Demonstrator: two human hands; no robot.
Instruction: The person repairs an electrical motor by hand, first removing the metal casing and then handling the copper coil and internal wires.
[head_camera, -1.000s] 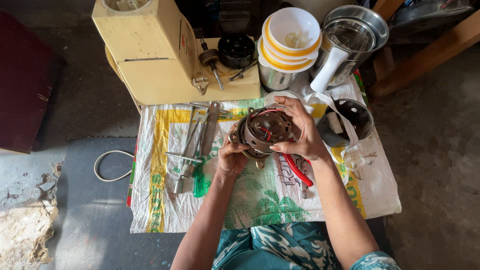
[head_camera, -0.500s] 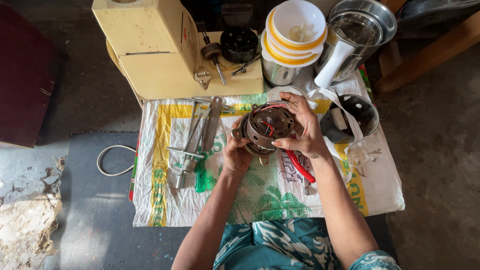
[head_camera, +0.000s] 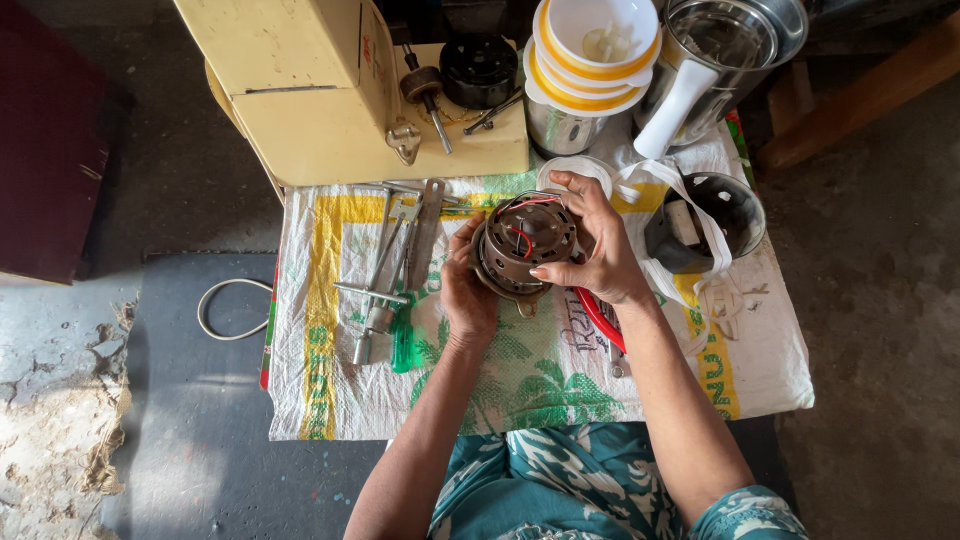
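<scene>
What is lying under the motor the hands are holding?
Under the motor lies the printed woven sack that covers the table. A red-handled tool shows beneath the right hand. The left hand and motor cover whatever sits directly beneath them.

Small repair workshop for kitchen mixers, set up at floor level, informal. Evidence: a printed woven sack (head_camera: 520, 380) spread as the work surface over a rough, patchy concrete floor (head_camera: 120, 330); metal hand tools (head_camera: 395, 265) laid out in a row on the sack; red-handled pliers (head_camera: 598, 320) beside them. A cream mixer housing (head_camera: 330, 90) lies opened, a black coupler (head_camera: 478, 68) and a loose shaft (head_camera: 428, 92) resting on it. Steel grinder jars (head_camera: 730, 40) and stacked white-and-yellow lids (head_camera: 595, 50) crowd the far edge. A stripped electric motor (head_camera: 522, 245) with exposed red wiring, out of its casing. White power cord (head_camera: 225, 310) trailing off the sack.
</scene>
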